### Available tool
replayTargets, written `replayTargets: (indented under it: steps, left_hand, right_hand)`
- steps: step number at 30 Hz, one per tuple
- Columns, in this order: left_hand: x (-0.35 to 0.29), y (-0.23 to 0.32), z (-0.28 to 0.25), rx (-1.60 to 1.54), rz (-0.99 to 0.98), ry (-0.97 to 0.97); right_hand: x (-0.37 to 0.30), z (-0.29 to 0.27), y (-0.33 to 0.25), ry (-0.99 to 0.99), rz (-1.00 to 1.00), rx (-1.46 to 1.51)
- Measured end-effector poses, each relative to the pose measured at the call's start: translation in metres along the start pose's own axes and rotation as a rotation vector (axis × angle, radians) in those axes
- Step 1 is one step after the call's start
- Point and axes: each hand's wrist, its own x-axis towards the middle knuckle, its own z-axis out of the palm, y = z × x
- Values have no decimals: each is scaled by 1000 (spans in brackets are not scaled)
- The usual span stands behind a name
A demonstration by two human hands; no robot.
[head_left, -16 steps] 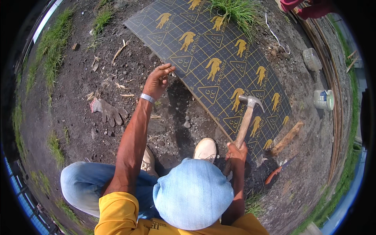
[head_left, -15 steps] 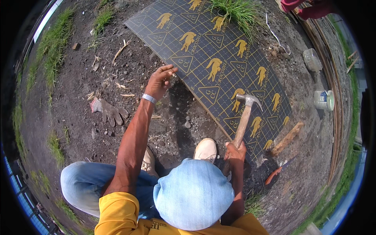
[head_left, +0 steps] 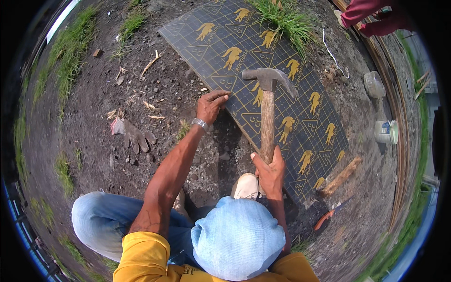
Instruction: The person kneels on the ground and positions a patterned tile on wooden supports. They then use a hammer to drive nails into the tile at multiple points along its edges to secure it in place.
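Note:
A claw hammer [head_left: 267,117] with a worn wooden handle and a grey steel head is raised in my right hand [head_left: 271,175]. My fingers wrap round the lower handle, and the head hangs over a dark plywood panel [head_left: 256,101] printed with yellow lines and animal figures. At the panel's left edge is my left hand [head_left: 210,107], a metal watch on its wrist. Its thumb and fingertips are pinched together right by the edge; whatever they hold is too small to make out. The panel lies slanted across the dirt, its left edge casting a shadow.
A grey work glove [head_left: 134,135] lies on the soil to the left. Right of the panel are a wood offcut [head_left: 342,176], an orange-handled saw [head_left: 325,219], a white bucket [head_left: 386,132] and a clear container [head_left: 374,85]. Grass [head_left: 282,21] overhangs the panel. Another person's red-clad legs [head_left: 376,19] show far right.
The hammer has come up and to the left, its head now larger in view and nearer my left hand. My left hand has shifted slightly right and down along with the panel's edge.

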Motion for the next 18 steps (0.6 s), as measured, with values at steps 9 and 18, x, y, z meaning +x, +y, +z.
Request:
replayTargets:
  steps: [9,18]
  left_hand:
    - [-7,-2,17,94,91,127]
    - [-6,-4,16,152,111,128]
  right_hand:
    - [3,16,-29,133,-346,-245]
    - [5,26,-14,156,-340,-411]
